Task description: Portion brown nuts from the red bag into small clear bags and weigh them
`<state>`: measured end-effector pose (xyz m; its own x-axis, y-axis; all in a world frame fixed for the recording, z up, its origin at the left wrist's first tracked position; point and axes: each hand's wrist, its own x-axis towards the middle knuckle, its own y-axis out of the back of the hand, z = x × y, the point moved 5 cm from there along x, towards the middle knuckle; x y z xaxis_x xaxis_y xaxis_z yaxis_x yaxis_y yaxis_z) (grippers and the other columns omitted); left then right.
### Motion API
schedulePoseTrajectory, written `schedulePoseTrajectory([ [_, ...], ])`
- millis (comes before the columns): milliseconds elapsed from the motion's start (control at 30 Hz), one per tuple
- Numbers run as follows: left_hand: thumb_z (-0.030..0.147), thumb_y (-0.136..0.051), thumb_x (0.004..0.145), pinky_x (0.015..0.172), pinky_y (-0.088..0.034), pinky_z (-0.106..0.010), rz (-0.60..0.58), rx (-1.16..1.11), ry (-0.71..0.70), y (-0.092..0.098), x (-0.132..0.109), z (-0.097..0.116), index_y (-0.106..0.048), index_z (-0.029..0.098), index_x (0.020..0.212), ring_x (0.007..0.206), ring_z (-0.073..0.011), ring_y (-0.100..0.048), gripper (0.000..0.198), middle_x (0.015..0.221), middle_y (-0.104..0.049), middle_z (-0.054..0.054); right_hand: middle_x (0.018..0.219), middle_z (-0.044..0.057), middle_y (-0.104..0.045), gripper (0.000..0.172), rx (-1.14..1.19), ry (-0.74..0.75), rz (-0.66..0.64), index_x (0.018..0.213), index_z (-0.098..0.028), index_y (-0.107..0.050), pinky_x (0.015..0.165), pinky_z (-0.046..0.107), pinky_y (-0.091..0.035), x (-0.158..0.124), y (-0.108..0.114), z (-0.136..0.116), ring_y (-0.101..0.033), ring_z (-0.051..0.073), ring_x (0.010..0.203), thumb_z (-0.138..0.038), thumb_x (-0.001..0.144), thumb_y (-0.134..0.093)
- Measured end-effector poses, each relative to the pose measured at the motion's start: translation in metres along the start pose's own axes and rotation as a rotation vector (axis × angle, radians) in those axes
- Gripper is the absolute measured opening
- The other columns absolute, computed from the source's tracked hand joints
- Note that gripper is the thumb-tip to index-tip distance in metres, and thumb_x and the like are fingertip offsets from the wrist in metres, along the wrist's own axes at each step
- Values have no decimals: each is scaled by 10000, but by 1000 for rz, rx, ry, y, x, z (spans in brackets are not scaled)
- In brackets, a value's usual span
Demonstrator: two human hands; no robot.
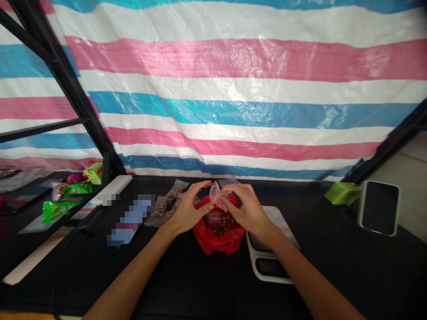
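My left hand [190,209] and my right hand [248,209] hold a small clear plastic bag [216,194] between them. Thumb and fingers of each hand are curled at its edges. Below it sits an opened red plastic bag [218,242], filled with small brown pieces [220,229] whose kind I cannot make out. A small clear plastic cup [214,217] lies on those pieces. Left of my hands are several small clear bags with brown contents [162,205]. Under my right forearm a white kitchen scale [256,258] is partly hidden.
A blurred-out phone-like slab [131,222] and a white bar [116,184] lie to the left. Green snack packets [58,210] are beyond them. At right stand a green box [342,193] and a white-framed device [379,207]. Striped sheeting [233,106] hangs behind the black table [187,289].
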<state>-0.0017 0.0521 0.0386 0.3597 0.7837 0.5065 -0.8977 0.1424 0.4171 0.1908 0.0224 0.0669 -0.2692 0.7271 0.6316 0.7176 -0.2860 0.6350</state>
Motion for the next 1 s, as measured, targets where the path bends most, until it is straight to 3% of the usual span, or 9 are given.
schedulePoseTrajectory([
  [133,432,-695,892,1052,-470,-372,20,-180,117,-9,0,-1,-688,189,1214,1168,-256,-641,403,1246,-704,-115,1154,18,-753,170,41,-4,-135,1134,-277,-661,987,401,-417,-7,-19,-8,-675,226,1034,-300,970,-620],
  [300,533,-714,853,912,-536,-336,233,-474,263,2,6,-16,-714,170,1037,989,-239,-707,406,1066,-770,-101,1399,49,-649,440,73,-43,-217,1398,-278,-544,1065,417,-394,-10,-24,-2,-598,240,1250,-273,964,-616],
  [400,579,-738,810,794,-551,-307,349,-597,344,11,8,-23,-697,161,976,886,-227,-722,451,990,-782,-103,1364,34,-670,432,77,-14,-314,1366,-295,-583,1078,422,-381,-12,-30,-8,-600,238,1243,-229,943,-635],
  [600,616,-749,772,669,-550,-277,429,-835,407,14,11,-27,-619,159,927,713,-183,-701,499,775,-728,-47,1253,-6,-720,412,78,66,-450,1243,-313,-665,1127,419,-298,-18,-36,-16,-591,219,1238,-97,892,-653],
  [767,645,-670,824,456,-383,-195,435,-583,459,14,7,-36,-559,200,968,461,-97,-511,480,612,-602,45,1231,11,-714,416,8,53,-462,1272,-319,-655,1093,419,-297,-20,-35,-9,-597,214,1206,-115,910,-648],
  [933,528,-675,855,563,-391,-216,368,-94,304,16,4,-21,-572,209,1021,578,-98,-501,374,715,-555,51,1188,46,-700,241,-193,19,-430,1174,-285,-685,1012,426,-343,-21,-31,6,-594,246,1169,-264,934,-684],
  [1000,506,-691,848,592,-388,-233,253,87,275,11,2,-9,-571,222,1027,599,-117,-504,357,704,-541,54,1184,67,-698,229,-284,4,-406,1117,-260,-691,992,435,-351,-21,-31,13,-594,273,1159,-366,917,-721],
])
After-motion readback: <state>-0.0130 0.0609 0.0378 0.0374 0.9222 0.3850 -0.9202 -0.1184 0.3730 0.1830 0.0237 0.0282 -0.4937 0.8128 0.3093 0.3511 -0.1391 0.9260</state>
